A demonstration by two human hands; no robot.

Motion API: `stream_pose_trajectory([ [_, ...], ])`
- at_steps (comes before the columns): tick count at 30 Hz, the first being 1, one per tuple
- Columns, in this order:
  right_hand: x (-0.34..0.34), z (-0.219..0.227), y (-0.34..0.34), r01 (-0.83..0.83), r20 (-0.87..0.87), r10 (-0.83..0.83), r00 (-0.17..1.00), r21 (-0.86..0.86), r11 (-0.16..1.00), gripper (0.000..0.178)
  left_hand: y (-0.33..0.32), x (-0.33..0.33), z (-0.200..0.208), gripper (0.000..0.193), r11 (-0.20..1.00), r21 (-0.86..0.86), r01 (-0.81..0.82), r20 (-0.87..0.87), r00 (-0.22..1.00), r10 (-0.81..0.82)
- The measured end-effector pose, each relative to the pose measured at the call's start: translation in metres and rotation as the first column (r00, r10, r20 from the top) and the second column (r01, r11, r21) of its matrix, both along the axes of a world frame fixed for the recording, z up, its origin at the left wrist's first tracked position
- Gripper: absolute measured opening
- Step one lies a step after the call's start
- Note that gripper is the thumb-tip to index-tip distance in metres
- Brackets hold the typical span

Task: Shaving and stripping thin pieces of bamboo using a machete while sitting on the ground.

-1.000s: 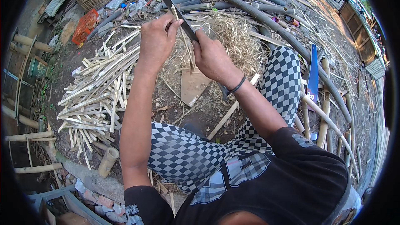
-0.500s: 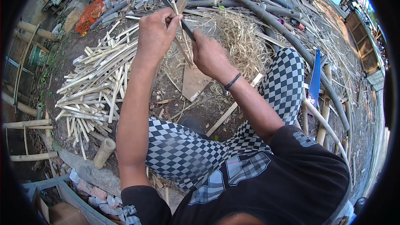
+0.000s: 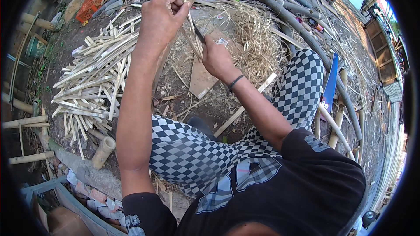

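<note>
The left hand [image 3: 159, 19] pinches a slim, pale strip [image 3: 190, 19] between thumb and fingers. The right hand [image 3: 217, 59], below and right of that pinch, is closed around a dark-bladed knife [image 3: 199, 35], its blade against or just beside the strip. This looks like shaving; the next stroke likely calls for a steady pinch and a shallow blade. The strip's long axis slants: one end points away from the body beyond the pinch, the other down between the hands.

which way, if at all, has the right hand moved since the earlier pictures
Yes; judged against the heap of curled shavings, the right hand has shifted left, away from it.
</note>
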State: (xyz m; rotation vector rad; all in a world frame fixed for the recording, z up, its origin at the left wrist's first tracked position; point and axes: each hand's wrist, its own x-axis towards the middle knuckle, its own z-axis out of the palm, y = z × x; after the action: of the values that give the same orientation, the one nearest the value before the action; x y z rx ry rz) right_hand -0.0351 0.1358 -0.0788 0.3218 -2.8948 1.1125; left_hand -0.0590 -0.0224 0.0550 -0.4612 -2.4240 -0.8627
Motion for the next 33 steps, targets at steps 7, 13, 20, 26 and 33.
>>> stream_pose_trajectory([
  [7, 0.003, -0.189, 0.049, 0.049, 0.245, -0.127, 0.961, 0.300, 0.953, 0.035, 0.014, -0.015, 0.003, 0.021, 0.999, 0.029, 0.040, -0.001, 0.999, -0.040],
  [13, 0.009, -0.188, 0.028, 0.040, 0.429, -0.153, 0.890, 0.261, 0.965, 0.032, -0.002, -0.005, 0.004, 0.018, 0.992, -0.036, -0.119, 0.021, 0.993, 0.120],
  [20, -0.004, -0.174, 0.059, 0.239, 0.555, -0.037, 0.831, -0.296, 0.925, 0.035, 0.005, -0.019, 0.004, 0.027, 0.979, 0.201, -0.008, 0.073, 0.997, -0.007],
  [26, 0.015, -0.026, 0.040, 0.227, 0.205, -0.155, 0.967, -0.398, 0.889, 0.020, -0.005, -0.016, -0.005, 0.020, 0.968, 0.237, 0.088, 0.142, 0.982, -0.124],
  [33, 0.047, 0.127, 0.043, 0.027, -0.259, -0.159, 0.953, -0.448, 0.893, 0.017, 0.007, 0.000, 0.003, 0.025, 0.950, 0.216, 0.226, 0.145, 0.955, -0.260],
])
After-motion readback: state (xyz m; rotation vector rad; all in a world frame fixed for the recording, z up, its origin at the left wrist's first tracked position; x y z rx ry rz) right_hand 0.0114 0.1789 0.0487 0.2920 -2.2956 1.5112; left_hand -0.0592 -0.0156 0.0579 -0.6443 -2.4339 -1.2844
